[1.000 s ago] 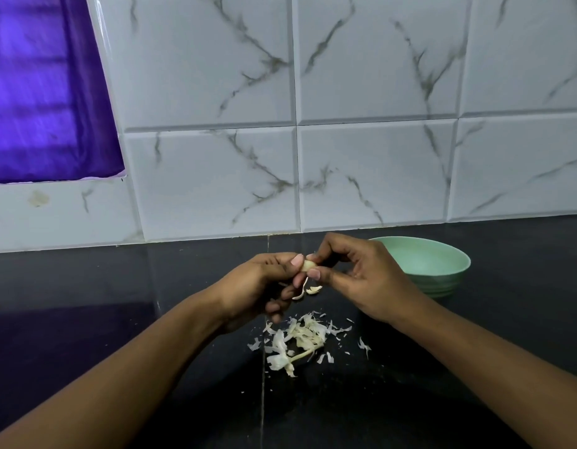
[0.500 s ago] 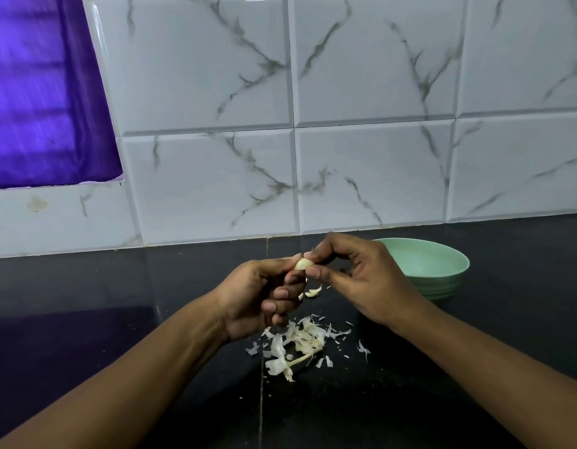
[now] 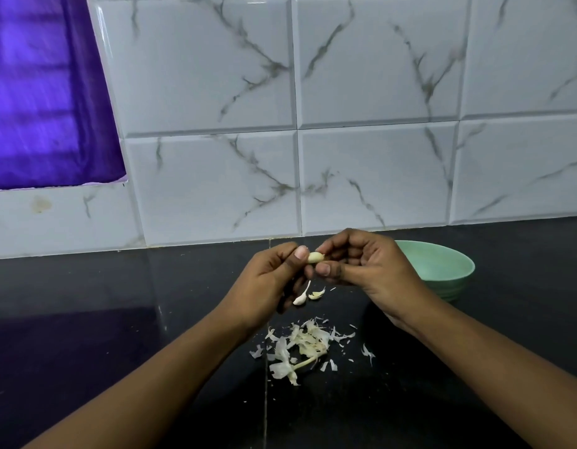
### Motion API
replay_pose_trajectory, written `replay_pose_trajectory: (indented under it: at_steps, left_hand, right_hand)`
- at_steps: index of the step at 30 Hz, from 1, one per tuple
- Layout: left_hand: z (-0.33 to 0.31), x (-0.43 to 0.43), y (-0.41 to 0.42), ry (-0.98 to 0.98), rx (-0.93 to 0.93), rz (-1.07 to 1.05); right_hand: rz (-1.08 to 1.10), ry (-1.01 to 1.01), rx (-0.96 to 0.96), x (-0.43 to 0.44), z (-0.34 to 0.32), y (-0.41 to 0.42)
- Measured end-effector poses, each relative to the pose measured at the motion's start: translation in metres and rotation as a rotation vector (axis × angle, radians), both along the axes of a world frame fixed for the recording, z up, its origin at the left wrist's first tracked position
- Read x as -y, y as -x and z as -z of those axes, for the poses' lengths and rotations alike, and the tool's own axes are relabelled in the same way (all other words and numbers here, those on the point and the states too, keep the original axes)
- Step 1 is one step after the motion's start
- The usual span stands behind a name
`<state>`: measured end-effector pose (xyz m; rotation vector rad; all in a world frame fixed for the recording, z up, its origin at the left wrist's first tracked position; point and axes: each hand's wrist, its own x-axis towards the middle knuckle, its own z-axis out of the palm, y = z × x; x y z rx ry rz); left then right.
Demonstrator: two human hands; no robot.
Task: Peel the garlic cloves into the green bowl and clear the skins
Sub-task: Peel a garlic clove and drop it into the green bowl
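The garlic clove (image 3: 315, 257) is small, pale and smooth, an oval nub held in the air above the counter, between the two hands and to the left of the bowl. The left hand (image 3: 264, 286) pinches its left end: the thumb lies flat against it and the other fingers are curled in underneath. The right hand (image 3: 368, 270) pinches the right end between a bent forefinger above and the thumb tip below, with the remaining fingers folded loosely into the palm.

Just below the clove, two thin curled scraps of skin (image 3: 300, 298) show beside the left hand's lower fingers. It cannot be told whether they hang from the clove or are loose.

Directly beneath the hands, a pile of skins (image 3: 305, 345) lies on the counter: papery, off-white flakes and slivers around a dry stalk, with smaller chips scattered at its edges.

The green bowl (image 3: 442, 264) sits behind the right wrist. It is round, matte and mint-coloured, and its contents are hidden.

The countertop (image 3: 118, 319) is glossy black stone with a fine seam. Behind it rises a tiled wall (image 3: 215, 92) of bevelled, grey-veined marble-look rectangles, and a purple cloth (image 3: 44, 92) hangs at the upper left.
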<state>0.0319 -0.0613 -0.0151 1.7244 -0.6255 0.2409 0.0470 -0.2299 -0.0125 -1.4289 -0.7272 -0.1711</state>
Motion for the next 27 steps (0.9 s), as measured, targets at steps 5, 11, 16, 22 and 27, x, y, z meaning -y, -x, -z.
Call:
replay_pose_trajectory:
  at_steps: [5, 11, 16, 22, 27]
  left_hand:
    - [0.002, -0.001, -0.001, -0.008, 0.070, -0.011]
    - [0.002, -0.006, -0.004, -0.126, 0.087, -0.105]
    - [-0.002, -0.013, -0.005, -0.090, 0.179, -0.252]
    - [-0.007, -0.016, 0.002, -0.251, 0.429, -0.313]
    - [-0.007, -0.015, 0.003, -0.312, 0.442, -0.365]
  right_hand:
    - [-0.029, -0.030, -0.030, 0.001, -0.002, 0.004]
    - [0.034, 0.017, -0.027, 0.000, 0.000, 0.002]
    - [0.055, 0.025, -0.033, 0.003, 0.000, -0.002]
    - [0.100, 0.110, 0.042, 0.004, -0.001, -0.003]
    - [0.115, 0.139, 0.066, 0.003, 0.002, -0.003]
